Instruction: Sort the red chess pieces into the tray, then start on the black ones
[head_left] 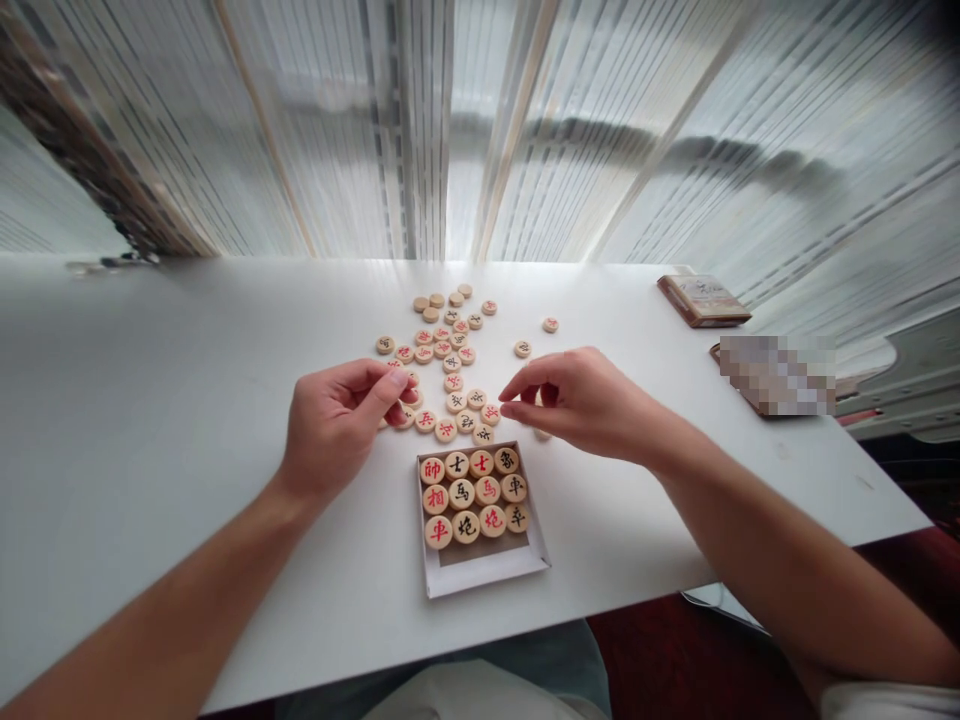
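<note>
Many round wooden Chinese chess pieces [445,429] with red or black characters lie loose on the white table. In front of me stands a shallow open box [487,572] holding three rows of pieces, with bare floor showing at its near end. My left hand [337,420] is at the left of the loose pieces, thumb and forefinger pinched together; what they hold, if anything, is hidden among the pieces behind. My right hand [581,405] hovers at the right, thumb and forefinger slightly apart. Its fingertips are beside a red-marked piece [490,414], with nothing seen between them.
A brown-edged flat box [703,300] lies at the back right of the table [187,400]. Nearer is another flat item [772,378], its top pixelated. Striped curtains [420,130] hang behind the far edge. Two pieces, one of them red-marked [550,325], lie apart to the right.
</note>
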